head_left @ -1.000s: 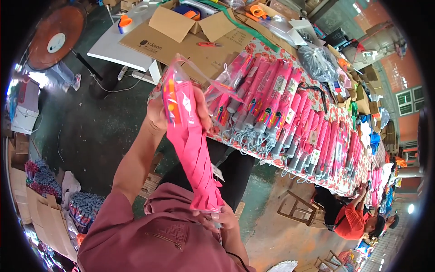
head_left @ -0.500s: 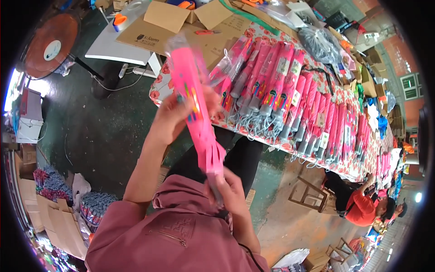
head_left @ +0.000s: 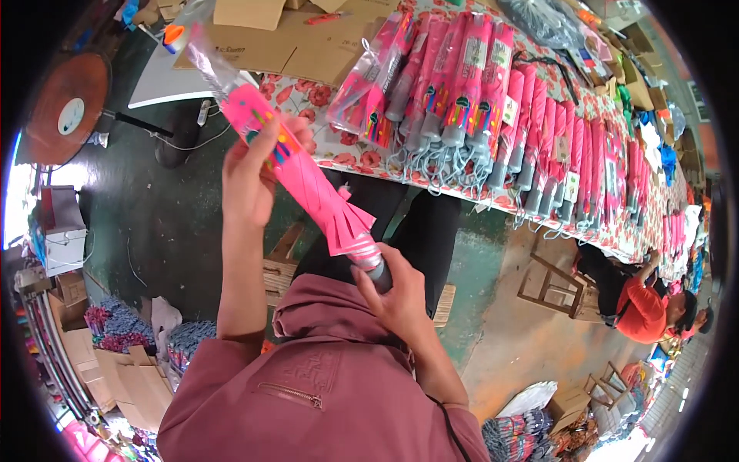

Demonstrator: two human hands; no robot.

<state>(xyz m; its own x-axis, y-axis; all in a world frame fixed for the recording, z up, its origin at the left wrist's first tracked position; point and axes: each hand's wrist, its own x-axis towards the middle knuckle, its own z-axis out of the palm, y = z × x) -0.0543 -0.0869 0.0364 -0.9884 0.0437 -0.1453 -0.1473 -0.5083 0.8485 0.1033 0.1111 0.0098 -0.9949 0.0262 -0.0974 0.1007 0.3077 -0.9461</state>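
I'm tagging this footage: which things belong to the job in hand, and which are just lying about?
Belonging to the job:
pink umbrella, held by left hand and right hand
clear sleeve over its far end
probably the umbrella row on the table

Apparently just about:
fan
cardboard
grey plastic bag

Passable bare strip at left end of table (head_left: 315,96), near edge obstructed by packed umbrellas (head_left: 471,88), cardboard (head_left: 269,52) blocking far left corner, far right corner apparently cluttered
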